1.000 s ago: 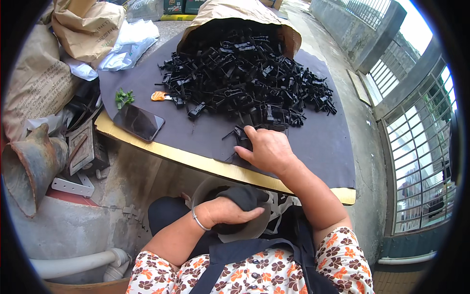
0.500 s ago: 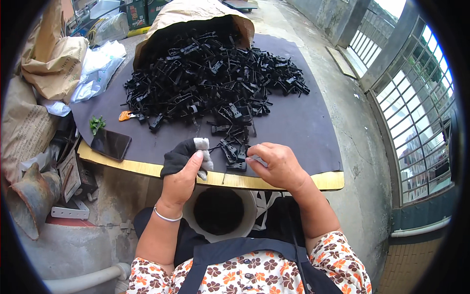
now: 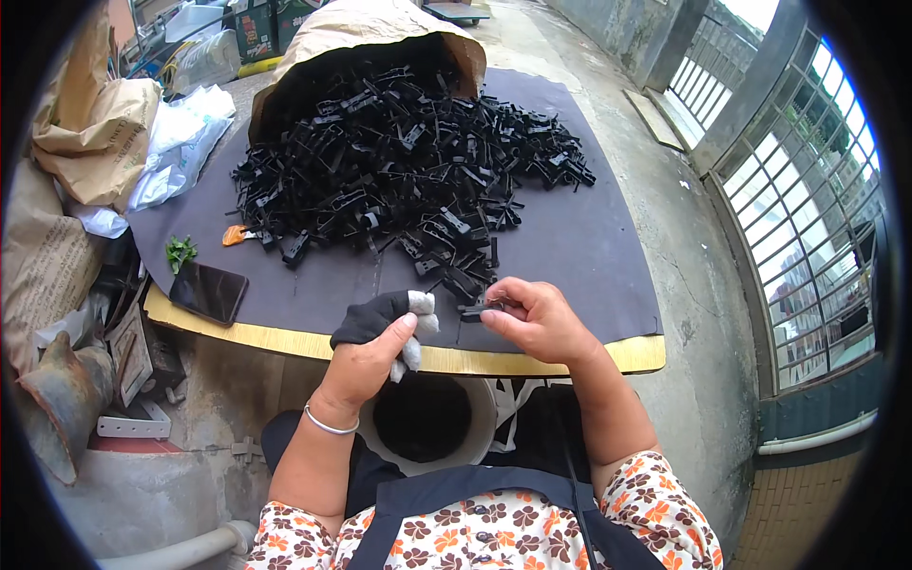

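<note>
My right hand pinches a small black plastic clip between thumb and fingers, just above the near part of the table. Beside it, to the left, my left hand is closed over the table's front edge. Its fingers wear a black covering with grey tips; the thumb is bare. Whatever may be inside those curled fingers is hidden. Beyond both hands lies a big heap of black plastic clips, spilling from a brown paper sack. A few clips trail from the heap toward my right hand.
A dark mat covers the yellow-edged table. At its left lie a phone, green leaves and an orange item. A white bucket with a dark inside stands below the edge. Paper sacks crowd the left.
My right hand has taken hold of a clip and lifted it. My left hand has shifted right and nearer to me. The clips that lay close to the front edge are no longer there.
</note>
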`<state>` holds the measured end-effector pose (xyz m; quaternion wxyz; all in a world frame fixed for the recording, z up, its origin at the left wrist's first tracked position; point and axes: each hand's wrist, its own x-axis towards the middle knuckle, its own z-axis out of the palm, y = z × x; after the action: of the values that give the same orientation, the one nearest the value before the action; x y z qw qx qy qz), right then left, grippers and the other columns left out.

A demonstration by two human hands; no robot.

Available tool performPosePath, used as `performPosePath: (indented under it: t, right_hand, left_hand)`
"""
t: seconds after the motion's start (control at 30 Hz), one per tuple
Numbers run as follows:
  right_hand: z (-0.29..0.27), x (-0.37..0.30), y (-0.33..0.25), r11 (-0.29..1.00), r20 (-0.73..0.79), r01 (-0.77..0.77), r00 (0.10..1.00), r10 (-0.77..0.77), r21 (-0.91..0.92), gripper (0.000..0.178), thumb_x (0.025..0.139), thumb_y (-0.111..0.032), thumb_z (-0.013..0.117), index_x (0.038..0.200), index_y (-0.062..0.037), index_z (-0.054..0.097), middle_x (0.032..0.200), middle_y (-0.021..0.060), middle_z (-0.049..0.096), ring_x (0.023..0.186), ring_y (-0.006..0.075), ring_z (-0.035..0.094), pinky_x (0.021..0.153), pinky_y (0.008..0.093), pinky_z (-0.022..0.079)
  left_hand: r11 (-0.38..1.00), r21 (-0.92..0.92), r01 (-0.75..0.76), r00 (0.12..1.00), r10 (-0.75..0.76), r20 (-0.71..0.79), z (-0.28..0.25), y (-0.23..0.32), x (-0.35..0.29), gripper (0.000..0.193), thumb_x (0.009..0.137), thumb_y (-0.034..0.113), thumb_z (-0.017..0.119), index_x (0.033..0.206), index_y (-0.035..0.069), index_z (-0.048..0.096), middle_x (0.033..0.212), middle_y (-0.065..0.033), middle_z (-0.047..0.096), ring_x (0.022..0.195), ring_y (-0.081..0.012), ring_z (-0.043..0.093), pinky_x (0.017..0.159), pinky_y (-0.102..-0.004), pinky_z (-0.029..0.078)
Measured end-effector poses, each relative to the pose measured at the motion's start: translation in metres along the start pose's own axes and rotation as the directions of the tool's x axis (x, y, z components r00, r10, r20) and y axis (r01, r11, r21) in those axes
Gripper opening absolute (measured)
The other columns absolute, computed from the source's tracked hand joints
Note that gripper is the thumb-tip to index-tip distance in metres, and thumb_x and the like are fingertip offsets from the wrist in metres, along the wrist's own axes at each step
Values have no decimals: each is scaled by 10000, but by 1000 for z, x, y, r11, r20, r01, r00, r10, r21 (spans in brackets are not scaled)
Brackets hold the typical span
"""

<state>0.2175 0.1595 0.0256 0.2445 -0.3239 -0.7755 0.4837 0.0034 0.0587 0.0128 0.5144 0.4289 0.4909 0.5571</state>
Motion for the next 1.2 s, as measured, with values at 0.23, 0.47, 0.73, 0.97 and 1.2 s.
performPosePath:
  t: [0.23, 0.47, 0.73, 0.97, 1.2]
  right_hand:
    - [9, -8, -12, 901, -8, 429, 903, -429, 71, 118, 806, -30, 674, 900, -23, 603, 654, -30, 489, 544, 46, 403, 480, 216, 318]
    - [13, -4, -1, 936, 91, 323, 946, -312, -141, 221, 805, -66, 679, 1002, -27, 587, 709, 67, 573, 572, 161, 546, 537, 280, 436]
    - [2, -13, -13, 691, 131, 592, 791, -598, -415, 389, 690, -82, 716, 1062, -40, 612, 671, 76, 542, 572, 248, 562, 526, 355, 446]
    - [24, -11, -16, 620, 174, 593, 780, -601, -514, 467, 653, -68, 708, 1104, -56, 588, 819, 76, 601, 678, 243, 604, 608, 344, 496]
    - [24, -8, -21, 822, 50, 517, 852, -522, -239, 459, 706, -49, 674, 1140, -13, 528, 879, 122, 619, 746, 308, 616, 667, 377, 506]
  left_hand:
    - [877, -377, 298, 922, -163, 350, 11, -9, -4, 363, 900, 124, 449, 1210, -51, 523, 977, -107, 640, 630, -61, 570, 506, -180, 437]
    - [906, -383, 179, 966, -88, 243, 4, -22, -3, 334, 901, 60, 444, 1215, -35, 508, 988, -121, 633, 712, -126, 625, 584, -215, 508]
    - [982, -186, 20, 993, 1, 116, 10, 7, -12, 405, 921, 61, 429, 1314, -37, 433, 923, -70, 660, 592, -68, 561, 480, -175, 428]
    - [986, -138, 91, 944, -41, 328, 13, -17, -5, 294, 971, 256, 500, 1089, 8, 605, 870, -11, 640, 685, -27, 502, 574, -160, 382]
    - [997, -11, -76, 997, 76, 20, 25, -9, -7, 250, 942, 123, 546, 1129, -42, 544, 850, -36, 644, 707, -52, 542, 637, -211, 467]
